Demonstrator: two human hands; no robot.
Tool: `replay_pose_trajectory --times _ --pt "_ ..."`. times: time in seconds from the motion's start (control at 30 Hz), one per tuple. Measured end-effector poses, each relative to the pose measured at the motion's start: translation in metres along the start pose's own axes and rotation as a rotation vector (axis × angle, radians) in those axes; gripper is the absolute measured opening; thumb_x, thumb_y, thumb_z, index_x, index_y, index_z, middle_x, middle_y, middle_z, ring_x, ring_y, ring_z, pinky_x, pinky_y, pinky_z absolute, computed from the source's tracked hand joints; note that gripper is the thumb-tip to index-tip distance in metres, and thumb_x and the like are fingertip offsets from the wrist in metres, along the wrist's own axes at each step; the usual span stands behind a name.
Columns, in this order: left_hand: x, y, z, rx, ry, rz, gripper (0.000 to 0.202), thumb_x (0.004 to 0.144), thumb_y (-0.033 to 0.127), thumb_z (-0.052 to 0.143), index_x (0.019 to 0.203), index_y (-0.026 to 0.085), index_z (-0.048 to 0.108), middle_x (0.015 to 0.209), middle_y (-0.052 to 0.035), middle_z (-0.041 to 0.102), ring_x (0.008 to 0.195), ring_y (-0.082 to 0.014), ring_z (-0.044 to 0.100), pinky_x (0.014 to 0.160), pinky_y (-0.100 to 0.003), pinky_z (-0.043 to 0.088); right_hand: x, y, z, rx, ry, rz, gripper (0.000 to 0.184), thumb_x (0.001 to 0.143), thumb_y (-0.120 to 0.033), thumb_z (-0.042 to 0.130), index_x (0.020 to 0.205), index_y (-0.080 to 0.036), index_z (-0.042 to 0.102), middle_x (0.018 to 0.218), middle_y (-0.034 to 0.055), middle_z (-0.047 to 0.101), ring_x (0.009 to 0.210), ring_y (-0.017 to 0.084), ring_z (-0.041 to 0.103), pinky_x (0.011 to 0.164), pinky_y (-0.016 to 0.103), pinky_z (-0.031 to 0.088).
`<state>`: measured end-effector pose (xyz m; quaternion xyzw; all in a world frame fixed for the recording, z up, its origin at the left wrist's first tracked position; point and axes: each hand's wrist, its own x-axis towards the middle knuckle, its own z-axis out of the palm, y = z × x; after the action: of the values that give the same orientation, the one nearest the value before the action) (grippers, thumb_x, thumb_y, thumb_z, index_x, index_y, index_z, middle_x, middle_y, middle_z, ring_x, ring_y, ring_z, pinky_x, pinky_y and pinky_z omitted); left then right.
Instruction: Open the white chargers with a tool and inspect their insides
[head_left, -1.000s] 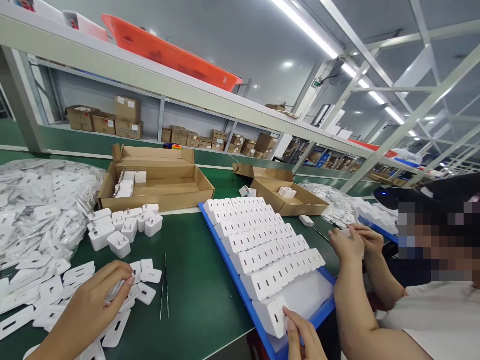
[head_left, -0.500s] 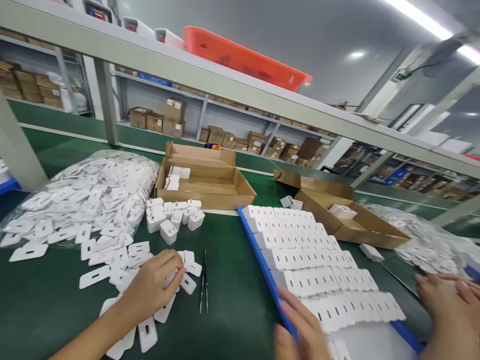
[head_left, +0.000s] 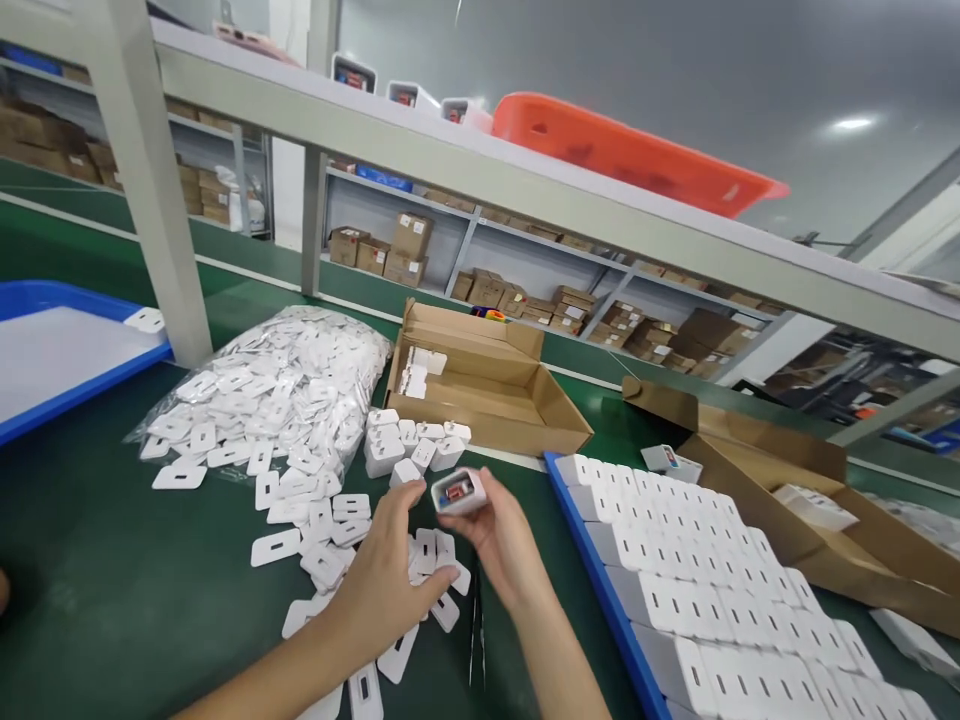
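Note:
My right hand [head_left: 504,540] grips a white charger housing [head_left: 457,492], its open end toward me with red and blue parts inside. Just left of it, my left hand [head_left: 386,580] has thumb and fingers apart; I see nothing between them, though the palm side is hidden. Around and beneath the left hand lie loose white slotted cover plates [head_left: 321,565]. Behind the hands stands a cluster of white charger blocks [head_left: 384,455], some with plug pins showing. A pair of tweezers [head_left: 477,635] lies on the green table by my right forearm.
A blue-rimmed tray [head_left: 600,590] with rows of slotted white chargers stands at right. Cardboard boxes [head_left: 495,425] sit behind. A plastic bag of cover plates [head_left: 292,365] is at left, near another blue tray [head_left: 90,392]. Overhead runs a shelf with a red bin [head_left: 630,150].
My right hand has come from the tray's edge to the middle, now with a charger housing. My left hand's pinch has opened. The view has turned left; the other person's hands at right are gone.

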<state>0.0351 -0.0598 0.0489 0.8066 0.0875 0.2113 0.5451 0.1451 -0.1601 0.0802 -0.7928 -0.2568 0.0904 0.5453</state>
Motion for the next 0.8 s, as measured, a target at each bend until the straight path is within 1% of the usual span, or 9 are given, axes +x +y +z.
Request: replay_pose_trajectory --times 0.07,0.13,0.23,0.33,0.47,0.53,0.6,0.7,0.8 --pt "0.001 0.004 -0.002 -0.166 -0.002 -0.048 0.053 0.079 0.028 0.061 0.127 0.02 0.039 0.132 -0.0155 0.049 0.122 -0.0297 0.049 0.099 -0.048 0.042 -0.025 -0.006 0.007 0.198 -0.156 0.103 0.048 0.096 -0.05 0.03 0.106 -0.015 0.061 0.094 0.01 0.07 0.082 0.022 0.068 0.071 0.035 0.056" --pt "0.003 0.008 -0.006 -0.3 -0.002 -0.099 0.032 0.083 0.028 0.058 0.113 0.02 0.051 0.116 -0.0111 0.062 0.107 -0.0258 0.06 0.09 -0.042 0.05 -0.04 -0.006 0.01 0.228 -0.202 0.129 0.047 0.095 -0.051 0.032 0.11 -0.018 0.061 0.105 0.0097 0.067 0.095 0.023 0.065 0.082 0.039 0.053" --pt "0.008 0.009 -0.012 -0.351 0.066 -0.105 0.023 0.082 0.028 0.061 0.103 0.02 0.058 0.109 -0.0082 0.068 0.096 -0.0236 0.065 0.08 -0.037 0.054 -0.046 0.008 0.005 -0.219 -0.063 -0.017 0.043 0.095 -0.047 0.036 0.118 -0.018 0.058 0.115 0.0122 0.062 0.11 0.029 0.055 0.092 0.048 0.046" --pt "0.011 0.005 -0.016 -0.326 0.142 0.037 0.027 0.077 0.02 0.066 0.104 0.02 0.061 0.117 -0.0083 0.067 0.108 -0.0239 0.062 0.09 -0.036 0.052 -0.047 0.028 -0.004 -0.754 -0.047 -0.165 0.033 0.088 -0.032 0.05 0.111 -0.012 0.063 0.113 0.0179 0.061 0.104 0.037 0.051 0.084 0.054 0.046" --pt "0.011 0.0 -0.016 -0.288 0.118 0.273 0.032 0.077 0.015 0.068 0.108 0.02 0.062 0.115 -0.0099 0.066 0.107 -0.0221 0.062 0.087 -0.033 0.053 -0.052 0.042 -0.008 -1.02 -0.095 -0.247 0.025 0.088 -0.015 0.045 0.085 -0.011 0.069 0.097 0.0181 0.063 0.088 0.034 0.053 0.071 0.049 0.049" --pt "0.01 -0.001 -0.016 -0.273 0.054 0.324 0.036 0.076 0.016 0.07 0.111 0.019 0.062 0.11 -0.0102 0.067 0.1 -0.0214 0.062 0.082 -0.032 0.053 -0.052 0.038 -0.009 -0.937 -0.091 -0.26 0.029 0.09 -0.015 0.041 0.079 -0.012 0.068 0.088 0.0146 0.062 0.083 0.031 0.054 0.068 0.045 0.049" --pt "0.009 0.001 -0.017 -0.276 -0.012 0.302 0.038 0.073 0.018 0.074 0.109 0.019 0.064 0.101 -0.0088 0.067 0.093 -0.0208 0.06 0.077 -0.031 0.052 -0.052 0.026 -0.014 -0.731 -0.101 -0.262 0.029 0.093 -0.017 0.039 0.086 -0.014 0.068 0.082 0.0102 0.061 0.078 0.026 0.056 0.065 0.039 0.05" --pt "0.008 0.005 -0.02 -0.328 -0.115 0.167 0.032 0.07 0.023 0.077 0.1 0.019 0.067 0.088 -0.0033 0.062 0.079 -0.0166 0.058 0.071 -0.027 0.048 -0.056 -0.002 -0.027 -0.409 -0.102 -0.246 0.026 0.096 -0.022 0.04 0.103 -0.02 0.065 0.079 0.0039 0.06 0.068 0.017 0.057 0.057 0.027 0.049" --pt "0.006 0.009 -0.023 -0.367 -0.269 0.029 0.026 0.072 0.03 0.075 0.093 0.019 0.064 0.08 0.0019 0.057 0.068 -0.0119 0.053 0.063 -0.023 0.041 -0.063 -0.029 -0.035 -0.265 -0.047 -0.319 0.018 0.093 -0.022 0.051 0.102 -0.024 0.066 0.078 0.0006 0.061 0.063 0.013 0.057 0.051 0.02 0.046"
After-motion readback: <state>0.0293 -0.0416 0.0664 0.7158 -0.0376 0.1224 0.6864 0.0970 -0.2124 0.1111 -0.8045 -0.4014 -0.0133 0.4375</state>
